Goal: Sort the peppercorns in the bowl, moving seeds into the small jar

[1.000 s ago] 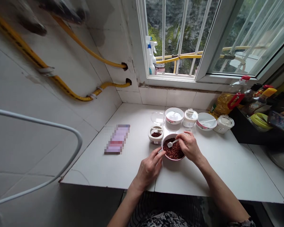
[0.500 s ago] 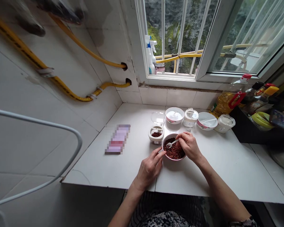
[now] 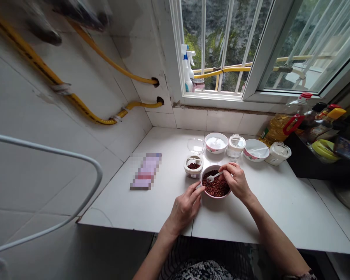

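My right hand [image 3: 236, 179] pinches a small white spoon [image 3: 211, 178], whose head lies over the reddish-brown Sichuan peppercorns [image 3: 216, 189] filling the bowl [image 3: 216, 198]. My left hand [image 3: 186, 205] grips that bowl by its left rim, fingers against the side. Just behind and left of the bowl stands a small square seasoning jar [image 3: 189, 174] with peppercorns inside. Its clear lid [image 3: 196, 145] looks raised at the back, and a light bar crosses the mouth.
Behind the hands stand a bowl of white grains [image 3: 216, 144], a lidded jar [image 3: 236, 145], a bowl with a white spoon [image 3: 255, 150] and another jar [image 3: 280, 153]. A blurred purple packet [image 3: 147, 171] lies left. An oil bottle [image 3: 277, 126] stands at the right.
The spoon's head has shifted slightly right and up within the bowl. My left hand keeps its place on the rim. The whole view has moved slightly.
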{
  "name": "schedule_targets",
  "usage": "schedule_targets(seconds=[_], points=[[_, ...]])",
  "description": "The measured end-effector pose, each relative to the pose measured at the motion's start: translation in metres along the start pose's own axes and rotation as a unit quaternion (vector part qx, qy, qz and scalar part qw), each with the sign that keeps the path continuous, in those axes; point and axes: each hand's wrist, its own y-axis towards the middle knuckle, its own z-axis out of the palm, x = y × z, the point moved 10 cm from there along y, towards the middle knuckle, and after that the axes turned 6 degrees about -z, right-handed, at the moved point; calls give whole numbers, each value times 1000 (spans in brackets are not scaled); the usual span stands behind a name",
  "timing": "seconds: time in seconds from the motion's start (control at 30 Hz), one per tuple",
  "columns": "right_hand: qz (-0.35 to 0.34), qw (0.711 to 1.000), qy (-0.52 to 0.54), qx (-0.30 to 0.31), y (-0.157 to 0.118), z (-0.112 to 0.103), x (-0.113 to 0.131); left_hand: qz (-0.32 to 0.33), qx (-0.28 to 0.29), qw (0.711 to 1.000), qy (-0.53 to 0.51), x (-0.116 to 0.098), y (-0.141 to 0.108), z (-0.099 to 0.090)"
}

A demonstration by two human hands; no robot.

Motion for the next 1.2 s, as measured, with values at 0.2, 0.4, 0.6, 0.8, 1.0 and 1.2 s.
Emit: schedule_targets(seconds=[0.2,0.4,0.6,0.8,1.0,1.2], points=[[-9,1000,-13,12,-1,3,1,3,-1,1000,0,0,0,0],[-17,999,-32,16,-1,4,3,3,-2,1000,2,0,0,0],[-19,1000,-15,14,-1,4,3,0,1,1000,3,0,0,0],[-5,1000,-16,12,-1,4,-2,6,-3,1000,2,0,-1,0],[15,1000,12,25,-2,9,-3,2,-4,1000,1,1,0,0],[52,997,58,20,-2,9,-7,-1,-2,1000,-4,0,0,-1]])
